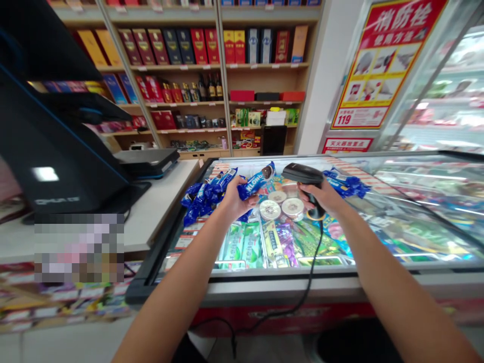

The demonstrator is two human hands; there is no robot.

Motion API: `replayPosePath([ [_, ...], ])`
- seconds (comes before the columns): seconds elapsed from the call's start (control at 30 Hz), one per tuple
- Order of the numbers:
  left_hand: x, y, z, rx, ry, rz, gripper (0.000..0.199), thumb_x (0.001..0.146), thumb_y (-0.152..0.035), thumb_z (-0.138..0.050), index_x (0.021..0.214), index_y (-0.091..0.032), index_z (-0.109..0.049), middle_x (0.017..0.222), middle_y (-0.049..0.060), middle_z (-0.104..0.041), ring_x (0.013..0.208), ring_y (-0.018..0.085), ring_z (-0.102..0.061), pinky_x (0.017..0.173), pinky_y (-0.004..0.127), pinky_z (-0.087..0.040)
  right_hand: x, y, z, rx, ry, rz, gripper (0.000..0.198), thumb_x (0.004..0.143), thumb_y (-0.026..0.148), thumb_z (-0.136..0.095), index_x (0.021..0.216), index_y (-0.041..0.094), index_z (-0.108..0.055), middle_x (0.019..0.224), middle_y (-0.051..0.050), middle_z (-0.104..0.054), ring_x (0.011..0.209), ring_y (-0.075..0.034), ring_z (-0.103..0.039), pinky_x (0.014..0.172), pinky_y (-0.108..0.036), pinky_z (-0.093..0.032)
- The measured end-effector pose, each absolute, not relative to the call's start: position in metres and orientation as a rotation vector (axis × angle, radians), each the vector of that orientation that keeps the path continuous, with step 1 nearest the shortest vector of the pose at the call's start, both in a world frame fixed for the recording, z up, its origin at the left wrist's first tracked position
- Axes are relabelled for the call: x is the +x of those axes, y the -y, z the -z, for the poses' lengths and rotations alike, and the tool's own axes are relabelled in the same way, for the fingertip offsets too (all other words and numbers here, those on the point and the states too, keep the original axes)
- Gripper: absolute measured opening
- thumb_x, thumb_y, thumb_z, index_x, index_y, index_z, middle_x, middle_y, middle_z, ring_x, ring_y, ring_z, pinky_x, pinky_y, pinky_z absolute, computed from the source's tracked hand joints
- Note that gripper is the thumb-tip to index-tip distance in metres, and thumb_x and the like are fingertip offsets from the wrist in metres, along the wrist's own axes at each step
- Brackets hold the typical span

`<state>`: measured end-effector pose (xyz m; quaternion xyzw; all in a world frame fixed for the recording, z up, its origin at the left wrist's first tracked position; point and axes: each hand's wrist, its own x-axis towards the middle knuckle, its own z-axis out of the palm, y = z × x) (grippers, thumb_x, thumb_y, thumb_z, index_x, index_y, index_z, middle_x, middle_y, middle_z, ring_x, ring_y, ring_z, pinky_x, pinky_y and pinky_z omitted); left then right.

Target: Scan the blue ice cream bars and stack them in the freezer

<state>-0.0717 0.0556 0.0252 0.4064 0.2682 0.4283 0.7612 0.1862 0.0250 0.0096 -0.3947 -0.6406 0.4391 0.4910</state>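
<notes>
My left hand (239, 198) is closed around a blue ice cream wrapper (257, 180) with a dark cookie picture at its upper end. In my right hand (317, 194) is a black barcode scanner (303, 173), held by its handle, its head pointing left toward the wrapper. The scanner's cord hangs down over the freezer's front edge. A pile of similar blue packets (206, 196) lies left of my left hand on the glass. More blue packets (346, 184) lie beyond my right hand. Between my hands are several round white-lidded tubs (269, 209).
Under me stretches a glass-topped chest freezer (280, 288) with colourful packages inside. A counter (166, 196) on the left bears a black checkout machine (75, 151) and a flat scale-like device (147, 161). Shelves of boxes (223, 65) stand behind, with a red-and-yellow poster (385, 65) at right.
</notes>
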Motion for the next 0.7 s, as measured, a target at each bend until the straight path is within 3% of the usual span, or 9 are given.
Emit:
replayPosePath([
  [0.1, -0.069, -0.056, -0.023, 0.943, -0.612, -0.882, 0.033, 0.068, -0.039, -0.050, 0.085, -0.013, -0.062, 0.067, 0.008, -0.060, 0.047, 0.012, -0.039, 0.045, 0.025, -0.029, 0.189, -0.029, -0.005, -1.040, 1.608, -0.919, 0.028, 0.082, 0.044, -0.069, 0.082, 0.020, -0.055, 0.053, 0.005, -0.051, 0.039, -0.010, -0.045, 0.042, -0.025, -0.036],
  [0.17, -0.065, -0.056, -0.019, 1.151, -0.785, -0.937, 0.041, 0.070, -0.035, -0.053, 0.103, -0.013, -0.064, 0.080, 0.008, -0.065, 0.053, 0.013, -0.048, 0.050, 0.026, -0.036, 0.189, -0.030, -0.004, -1.025, 1.610, -0.892, 0.029, 0.082, 0.046, -0.068, 0.080, 0.020, -0.055, 0.051, 0.005, -0.051, 0.038, -0.010, -0.044, 0.041, -0.026, -0.036],
  [0.27, -0.061, -0.057, -0.010, 1.778, -1.117, -1.136, 0.058, 0.075, -0.025, -0.060, 0.133, -0.019, -0.058, 0.110, 0.010, -0.067, 0.083, 0.020, -0.064, 0.073, 0.032, -0.051, 0.190, -0.029, -0.004, -0.976, 1.629, -0.890, 0.028, 0.084, 0.045, -0.066, 0.079, 0.020, -0.055, 0.051, 0.004, -0.051, 0.037, -0.011, -0.044, 0.040, -0.026, -0.036],
  [0.33, -0.063, -0.056, -0.006, 2.210, -1.304, -1.197, 0.064, 0.080, -0.020, -0.060, 0.144, -0.021, -0.052, 0.123, 0.012, -0.061, 0.101, 0.024, -0.064, 0.088, 0.035, -0.052, 0.191, -0.029, -0.004, -0.994, 1.704, -0.878, 0.025, 0.085, 0.042, -0.065, 0.078, 0.020, -0.056, 0.050, 0.004, -0.051, 0.037, -0.011, -0.045, 0.040, -0.026, -0.037],
  [0.53, -0.073, -0.051, -0.006, 2.775, -1.710, -1.032, 0.063, 0.094, -0.015, -0.049, 0.153, -0.035, -0.043, 0.129, 0.009, -0.055, 0.101, 0.022, -0.063, 0.074, 0.028, -0.053, 0.193, -0.029, -0.001, -1.165, 1.769, -0.821, 0.022, 0.078, 0.036, -0.069, 0.081, 0.020, -0.055, 0.049, 0.004, -0.053, 0.038, -0.012, -0.047, 0.039, -0.025, -0.035],
  [0.7, -0.075, -0.051, -0.012, 2.873, -1.862, -1.045, 0.059, 0.096, -0.009, -0.041, 0.150, -0.032, -0.046, 0.128, 0.012, -0.057, 0.107, 0.025, -0.059, 0.085, 0.033, -0.053, 0.190, -0.029, 0.000, -1.114, 1.766, -0.809, 0.019, 0.081, 0.035, -0.065, 0.075, 0.021, -0.054, 0.046, 0.004, -0.050, 0.038, -0.011, -0.044, 0.040, -0.025, -0.036],
])
